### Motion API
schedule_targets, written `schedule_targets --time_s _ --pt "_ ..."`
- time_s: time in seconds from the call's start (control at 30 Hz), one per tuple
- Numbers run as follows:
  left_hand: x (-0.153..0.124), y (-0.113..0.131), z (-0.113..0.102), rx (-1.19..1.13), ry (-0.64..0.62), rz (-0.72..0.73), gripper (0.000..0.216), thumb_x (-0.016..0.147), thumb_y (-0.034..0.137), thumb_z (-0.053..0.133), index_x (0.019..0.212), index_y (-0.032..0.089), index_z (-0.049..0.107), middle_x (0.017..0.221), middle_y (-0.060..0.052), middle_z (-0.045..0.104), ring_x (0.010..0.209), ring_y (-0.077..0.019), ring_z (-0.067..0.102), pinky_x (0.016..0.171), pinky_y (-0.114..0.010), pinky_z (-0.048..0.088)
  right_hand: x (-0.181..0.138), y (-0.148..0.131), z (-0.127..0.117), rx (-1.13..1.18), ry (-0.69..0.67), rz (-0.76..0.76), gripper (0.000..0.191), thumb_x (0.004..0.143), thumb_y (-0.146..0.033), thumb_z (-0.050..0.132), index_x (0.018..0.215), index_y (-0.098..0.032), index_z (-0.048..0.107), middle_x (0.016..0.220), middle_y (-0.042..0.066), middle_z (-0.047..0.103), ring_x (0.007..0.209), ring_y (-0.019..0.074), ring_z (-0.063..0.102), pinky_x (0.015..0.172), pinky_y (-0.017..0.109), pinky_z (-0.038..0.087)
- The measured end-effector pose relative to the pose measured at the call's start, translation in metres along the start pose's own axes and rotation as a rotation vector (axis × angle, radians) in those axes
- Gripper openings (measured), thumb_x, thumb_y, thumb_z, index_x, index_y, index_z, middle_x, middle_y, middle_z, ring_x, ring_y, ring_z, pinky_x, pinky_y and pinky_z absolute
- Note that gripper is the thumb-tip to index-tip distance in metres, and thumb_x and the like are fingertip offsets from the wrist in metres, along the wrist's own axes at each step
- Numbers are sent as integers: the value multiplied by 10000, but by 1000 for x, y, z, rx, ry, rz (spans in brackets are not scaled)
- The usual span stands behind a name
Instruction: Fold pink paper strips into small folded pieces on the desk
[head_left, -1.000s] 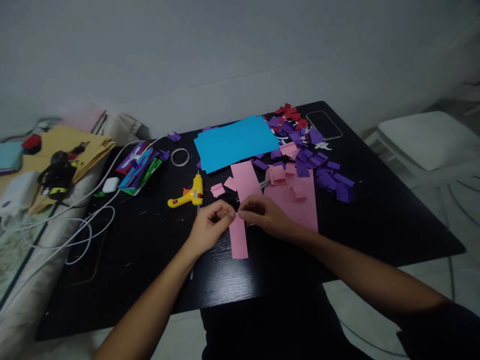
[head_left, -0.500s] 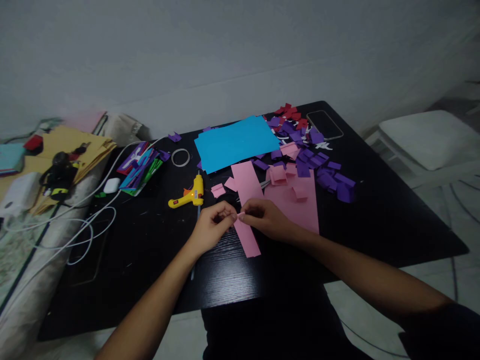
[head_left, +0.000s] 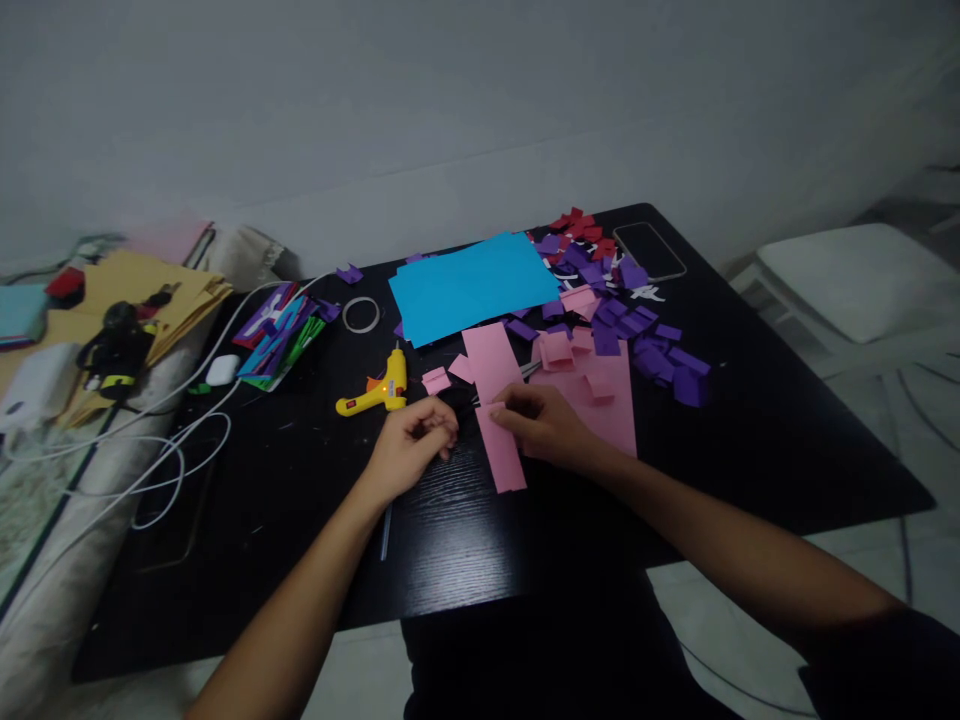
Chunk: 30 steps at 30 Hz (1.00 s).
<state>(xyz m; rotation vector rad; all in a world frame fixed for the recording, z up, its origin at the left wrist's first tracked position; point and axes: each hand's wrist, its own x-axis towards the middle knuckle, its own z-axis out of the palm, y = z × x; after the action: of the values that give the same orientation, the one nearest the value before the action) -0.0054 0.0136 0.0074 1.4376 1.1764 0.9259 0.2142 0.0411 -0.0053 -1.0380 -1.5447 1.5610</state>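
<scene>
Pinching the pink strip (head_left: pixel 501 450) about halfway along its right edge with my right hand (head_left: pixel 544 425), thumb and fingertips closed on the paper. My left hand (head_left: pixel 412 450) sits just left of it, not touching, with the fingers curled in. Can't tell if there's anything between them, it's too dark.

Strip lies flat on the black table (head_left: pixel 750 430), right in front of me. Its long axis runs away from me: the near end points back at me and a bit to the right, the far end heads toward the blue sheet (head_left: pixel 472 282). A bigger pink sheet (head_left: pixel 604 410) is under and beside my right hand. The glue gun (head_left: pixel 375 392) is near my left hand, nozzle toward the strip, and the purple scraps (head_left: pixel 645 340) are piled further back on the right.
</scene>
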Motion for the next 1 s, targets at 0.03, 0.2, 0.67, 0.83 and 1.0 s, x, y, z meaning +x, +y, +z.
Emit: schedule_targets --time_s 0.03,0.2,0.67,0.83,1.0 --pt "1 0 -2 -5 18 5 132 856 257 675 771 160 648 637 12 642 525 -105 596 532 -225 496 1 0 -1 14 15 8 238 842 -403 697 793 -172 674 700 -6 597 654 144 546 582 261 423" --pt "1 0 1 -29 73 15 153 893 298 684 847 152 684 669 -4 667 543 -111 611 538 -232 516 0 -2 2 60 -53 74 253 856 -419 698 811 -171 678 635 -29 558 573 123 504 535 251 417" --pt "-3 -8 11 29 -19 -17 181 900 332 669 820 170 656 597 33 579 514 -100 545 514 -212 448 -4 5 12 22 -69 39 190 845 -354 713 798 -171 696 689 -12 616 637 131 540 600 268 400" --pt "-3 -8 12 32 -8 -31 183 900 327 660 815 166 651 589 32 583 501 -95 536 509 -210 432 -3 5 11 -5 -54 20 198 862 -353 703 801 -164 708 704 0 627 650 133 561 603 269 428" --pt "-1 -5 11 15 41 -43 165 879 303 662 792 164 644 590 34 596 488 -88 534 493 -197 422 -3 3 9 101 -43 55 167 847 -336 692 837 -169 690 749 0 654 660 137 629 635 275 529"
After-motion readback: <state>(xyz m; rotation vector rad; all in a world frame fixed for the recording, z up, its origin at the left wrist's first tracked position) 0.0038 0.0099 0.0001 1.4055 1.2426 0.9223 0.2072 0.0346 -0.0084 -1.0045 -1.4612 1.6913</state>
